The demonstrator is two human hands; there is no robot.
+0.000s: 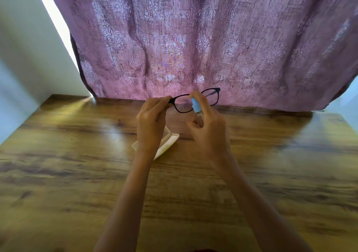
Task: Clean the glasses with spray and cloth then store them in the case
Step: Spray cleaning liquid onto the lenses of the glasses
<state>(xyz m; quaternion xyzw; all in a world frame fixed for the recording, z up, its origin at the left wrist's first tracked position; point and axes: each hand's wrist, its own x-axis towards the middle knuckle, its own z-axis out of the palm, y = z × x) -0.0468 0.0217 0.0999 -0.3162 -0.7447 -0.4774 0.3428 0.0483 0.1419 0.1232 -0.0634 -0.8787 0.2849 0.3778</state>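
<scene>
A wooden table (77,154) bears a white case (169,141).

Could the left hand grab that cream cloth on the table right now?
Probably not yet. The left hand pinches the glasses by one corner, so it is busy. The cream cloth lies on the table just below it with nothing between; the right hand holds the spray bottle.

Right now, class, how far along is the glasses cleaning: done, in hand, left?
Done: the glasses are picked up, gripped by the left hand. In hand: the right hand holds the spray bottle at a lens, finger on its blue top. Left: wiping and storing; the white cloth or case lies on the table.
</scene>
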